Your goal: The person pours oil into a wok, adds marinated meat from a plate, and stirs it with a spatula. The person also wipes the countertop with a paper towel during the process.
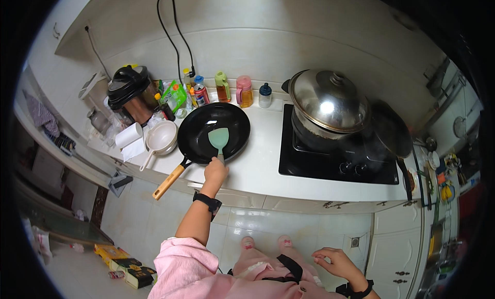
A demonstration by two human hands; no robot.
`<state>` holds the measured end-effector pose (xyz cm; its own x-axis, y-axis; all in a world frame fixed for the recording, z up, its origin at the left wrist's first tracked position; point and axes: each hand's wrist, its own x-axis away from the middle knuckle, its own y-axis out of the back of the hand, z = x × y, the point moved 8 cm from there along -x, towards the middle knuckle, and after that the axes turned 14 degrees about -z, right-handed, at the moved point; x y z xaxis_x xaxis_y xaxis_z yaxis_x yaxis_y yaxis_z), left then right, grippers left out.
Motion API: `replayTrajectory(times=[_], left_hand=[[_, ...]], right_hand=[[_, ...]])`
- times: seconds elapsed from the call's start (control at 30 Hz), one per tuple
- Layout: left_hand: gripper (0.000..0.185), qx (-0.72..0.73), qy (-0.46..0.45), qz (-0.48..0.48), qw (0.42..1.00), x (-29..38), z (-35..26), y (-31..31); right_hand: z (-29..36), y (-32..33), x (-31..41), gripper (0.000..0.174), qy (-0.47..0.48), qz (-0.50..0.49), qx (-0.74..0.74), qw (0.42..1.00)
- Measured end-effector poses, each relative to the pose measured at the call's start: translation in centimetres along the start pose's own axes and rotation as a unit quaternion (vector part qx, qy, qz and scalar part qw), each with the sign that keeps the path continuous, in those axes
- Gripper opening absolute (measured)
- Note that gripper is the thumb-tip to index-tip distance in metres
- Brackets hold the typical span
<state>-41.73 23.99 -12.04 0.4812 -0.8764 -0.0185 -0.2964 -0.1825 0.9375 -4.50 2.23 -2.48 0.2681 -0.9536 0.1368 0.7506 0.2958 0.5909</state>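
My left hand (215, 173) grips the handle of a pale green spatula (219, 137). The spatula's head is over the inside of a black wok (201, 123) with a wooden handle (168, 182); whether it touches the wok cannot be told. The wok rests on the white countertop (255, 156), its handle jutting past the front edge. Low in front of my body, my right hand (335, 261) hangs in the air with nothing in it, its fingers loosely bent and the thumb apart.
A large lidded steel pot (328, 105) stands on the black gas stove (309, 163), beside a dark pan (392, 131) whose handle overhangs the front. Left of the wok are a white ladle-like pan (161, 137), a paper roll (129, 136) and a pressure cooker (133, 94). Bottles (243, 91) line the wall.
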Motion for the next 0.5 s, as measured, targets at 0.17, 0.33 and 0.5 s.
replayTrajectory(times=[0.17,0.33,0.5], left_hand=[[0.024,0.088,-0.023,-0.043,0.995,-2.1,2.2,0.0],[0.018,0.561,0.137,0.084,0.812,-2.5,7.1,0.9],[0.018,0.718,0.225,0.144,0.643,0.1,8.3,2.3]], right_hand=[[1.0,-1.2,1.1,0.017,-0.036,-0.062,-0.016,0.997],[0.6,-1.3,2.0,0.016,-0.086,-0.100,-0.015,0.991],[0.8,-1.3,2.3,0.016,-0.084,-0.128,-0.018,0.988]])
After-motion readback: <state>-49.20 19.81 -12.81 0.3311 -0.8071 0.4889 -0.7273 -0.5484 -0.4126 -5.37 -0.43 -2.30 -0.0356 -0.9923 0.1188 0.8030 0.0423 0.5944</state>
